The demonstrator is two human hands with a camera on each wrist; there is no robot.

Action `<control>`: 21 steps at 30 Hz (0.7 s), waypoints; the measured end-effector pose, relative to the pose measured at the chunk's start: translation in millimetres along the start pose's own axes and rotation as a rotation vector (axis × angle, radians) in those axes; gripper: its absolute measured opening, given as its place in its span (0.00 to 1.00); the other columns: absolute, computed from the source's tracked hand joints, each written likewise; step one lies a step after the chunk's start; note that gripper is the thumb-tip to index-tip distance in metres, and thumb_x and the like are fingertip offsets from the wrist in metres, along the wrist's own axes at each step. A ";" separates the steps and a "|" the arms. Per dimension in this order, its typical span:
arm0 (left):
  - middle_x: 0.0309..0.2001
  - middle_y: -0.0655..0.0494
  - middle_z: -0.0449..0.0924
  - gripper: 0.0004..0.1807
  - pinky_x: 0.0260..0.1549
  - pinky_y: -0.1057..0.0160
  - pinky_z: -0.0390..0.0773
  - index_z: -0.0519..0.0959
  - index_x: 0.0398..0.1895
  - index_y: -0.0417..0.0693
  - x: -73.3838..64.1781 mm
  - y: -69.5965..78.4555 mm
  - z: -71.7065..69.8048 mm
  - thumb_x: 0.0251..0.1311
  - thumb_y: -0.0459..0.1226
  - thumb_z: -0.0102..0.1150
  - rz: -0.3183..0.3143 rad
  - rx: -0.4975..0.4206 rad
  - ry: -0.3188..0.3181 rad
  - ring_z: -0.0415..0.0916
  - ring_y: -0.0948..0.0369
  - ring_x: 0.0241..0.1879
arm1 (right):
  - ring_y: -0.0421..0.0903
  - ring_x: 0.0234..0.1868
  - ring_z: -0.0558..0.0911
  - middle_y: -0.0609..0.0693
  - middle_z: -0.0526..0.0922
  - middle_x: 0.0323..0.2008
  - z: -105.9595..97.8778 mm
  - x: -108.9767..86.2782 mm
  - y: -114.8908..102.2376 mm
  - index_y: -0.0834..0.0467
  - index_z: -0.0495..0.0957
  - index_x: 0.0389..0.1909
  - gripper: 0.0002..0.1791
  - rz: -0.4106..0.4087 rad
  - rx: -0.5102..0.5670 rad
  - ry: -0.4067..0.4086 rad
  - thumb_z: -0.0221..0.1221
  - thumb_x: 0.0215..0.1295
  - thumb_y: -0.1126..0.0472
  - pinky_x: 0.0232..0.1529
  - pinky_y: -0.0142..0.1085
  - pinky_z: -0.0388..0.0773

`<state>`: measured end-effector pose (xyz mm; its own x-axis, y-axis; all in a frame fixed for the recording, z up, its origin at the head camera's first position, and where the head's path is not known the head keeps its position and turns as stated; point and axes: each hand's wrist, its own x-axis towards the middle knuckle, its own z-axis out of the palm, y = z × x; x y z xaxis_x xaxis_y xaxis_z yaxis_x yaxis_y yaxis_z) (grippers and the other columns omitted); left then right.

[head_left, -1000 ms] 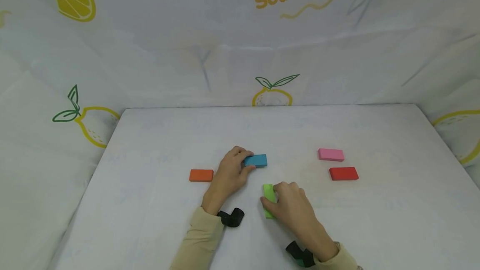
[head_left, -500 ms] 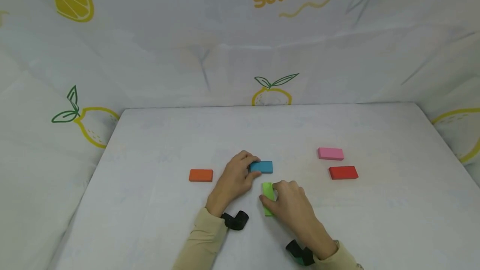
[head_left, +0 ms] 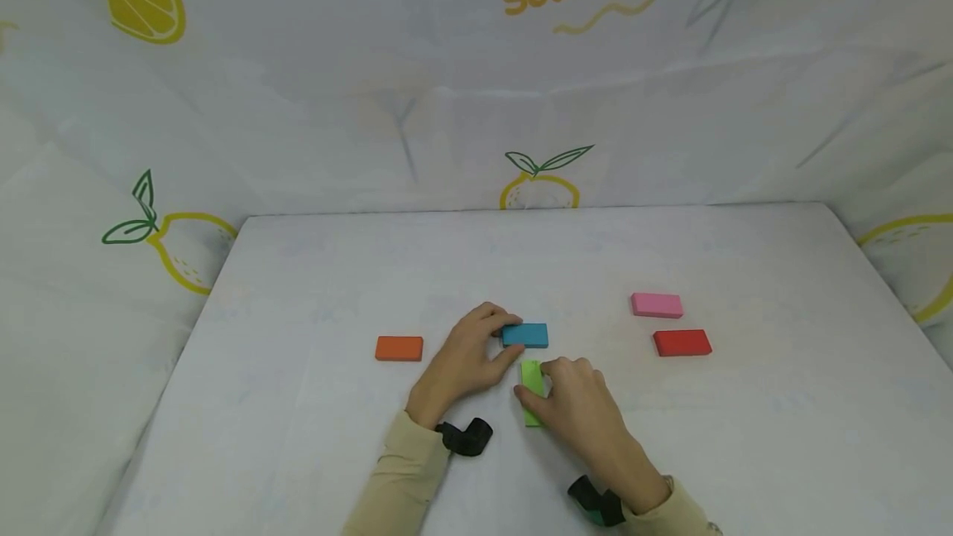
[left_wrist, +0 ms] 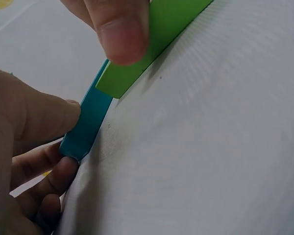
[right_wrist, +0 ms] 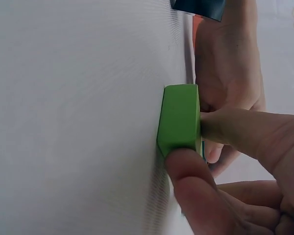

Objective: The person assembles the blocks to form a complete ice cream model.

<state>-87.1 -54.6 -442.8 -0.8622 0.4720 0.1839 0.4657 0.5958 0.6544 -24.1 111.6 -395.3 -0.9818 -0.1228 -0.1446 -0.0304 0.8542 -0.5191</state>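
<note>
In the head view, a blue rectangular block (head_left: pixel 528 335) lies flat at mid-table, its long side running left to right. My left hand (head_left: pixel 465 358) pinches its left end between thumb and fingers. Just in front is a light green block (head_left: pixel 531 372), its long side pointing toward me. My right hand (head_left: pixel 584 404) holds it by thumb and fingers from the right, covering part of it. The left wrist view has the near end of the green block (left_wrist: pixel 132 68) overlapping the blue block (left_wrist: pixel 92 117).
An orange block (head_left: pixel 399 348) lies to the left of my left hand. Over to the right are a pink block (head_left: pixel 657 305) and, nearer me, a red block (head_left: pixel 682 343). A white cloth printed with lemons (head_left: pixel 357 131) rises behind the white table (head_left: pixel 298 437).
My left hand has drawn the blue block to the right and toward me, closer to the green block's far end. The right hand and green block have stayed almost where they were.
</note>
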 end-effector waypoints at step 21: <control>0.49 0.54 0.85 0.16 0.55 0.57 0.79 0.85 0.54 0.48 -3.1 -11.7 1.4 0.64 0.39 0.66 0.050 -0.072 -0.029 0.78 0.58 0.50 | 0.35 0.14 0.59 0.40 0.56 0.12 0.6 0.9 1.8 0.55 0.71 0.13 0.23 -0.035 0.025 0.024 0.74 0.58 0.55 0.18 0.26 0.52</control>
<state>-89.6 -62.1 -452.1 -0.8318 0.5191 0.1966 0.4912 0.5235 0.6962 -25.0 112.7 -396.9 -0.9845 -0.1400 -0.1061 -0.0603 0.8365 -0.5446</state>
